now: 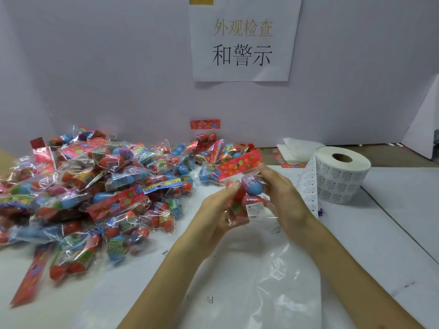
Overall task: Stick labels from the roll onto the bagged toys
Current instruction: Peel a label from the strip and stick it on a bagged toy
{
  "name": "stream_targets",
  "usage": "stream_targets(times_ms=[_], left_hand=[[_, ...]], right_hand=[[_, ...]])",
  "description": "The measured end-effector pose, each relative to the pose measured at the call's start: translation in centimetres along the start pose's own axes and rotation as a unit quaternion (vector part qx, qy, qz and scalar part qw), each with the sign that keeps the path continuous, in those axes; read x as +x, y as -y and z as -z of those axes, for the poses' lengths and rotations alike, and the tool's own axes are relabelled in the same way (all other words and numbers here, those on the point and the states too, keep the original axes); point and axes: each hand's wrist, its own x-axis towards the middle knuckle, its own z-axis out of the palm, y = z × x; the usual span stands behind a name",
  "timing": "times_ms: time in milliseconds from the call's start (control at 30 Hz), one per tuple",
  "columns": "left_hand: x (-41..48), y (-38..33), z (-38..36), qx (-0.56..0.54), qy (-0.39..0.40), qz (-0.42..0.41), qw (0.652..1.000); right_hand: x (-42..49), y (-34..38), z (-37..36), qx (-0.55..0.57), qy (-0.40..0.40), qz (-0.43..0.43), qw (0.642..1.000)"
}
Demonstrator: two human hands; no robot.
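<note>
Both hands are closed on one bag (253, 186), held above the table (392, 210). Your left hand (212, 216) cups its lower side with curled fingers, and your right hand (283, 198) pinches the other side. A white label (255, 208) already sits on the front, so this one looks done and ready to set down. Just right of your hands, the strip (308, 186) trails off the roll (342, 172), which is thick with stock. To your left, the pile (95, 186) shows labels on several bags; whether all carry one cannot be told.
</note>
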Motion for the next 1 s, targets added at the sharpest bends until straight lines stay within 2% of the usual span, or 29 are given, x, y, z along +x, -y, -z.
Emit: stream_targets(times_ms=[167,367,567,667,767,867,933,1000], left_hand=[[0.0,0.3,0.5,0.034,-0.071,-0.058,0.995],[0.3,0.1,0.6,0.073,-0.152,-0.124,0.978],[0.4,0.1,0.5,0.093,-0.139,-0.134,0.977],[0.3,0.7,0.1,0.121,-0.157,-0.17,0.965],[0.3,1.0,0.0,0.214,-0.199,-0.25,0.923],[0.3,1.7,-0.2,0.297,-0.118,-0.275,0.907],[0.5,2.3,-0.4,0.32,-0.071,-0.256,0.91],[0.6,2.5,-0.3,0.302,-0.058,-0.24,0.921]], right_hand=[[-0.3,-0.6,-0.3,-0.102,-0.02,0.08,0.991],[-0.1,-0.9,-0.2,-0.151,-0.046,0.061,0.986],[0.0,-0.7,0.2,-0.197,-0.053,0.05,0.978],[0.0,-0.7,0.4,-0.217,-0.104,0.07,0.968],[-0.1,-0.8,0.4,-0.265,-0.19,0.11,0.939],[-0.3,-0.5,0.4,-0.224,-0.211,0.125,0.943],[-0.6,-0.4,-0.2,-0.201,-0.164,0.137,0.956],[-0.8,-0.2,-0.7,-0.215,-0.079,0.151,0.961]])
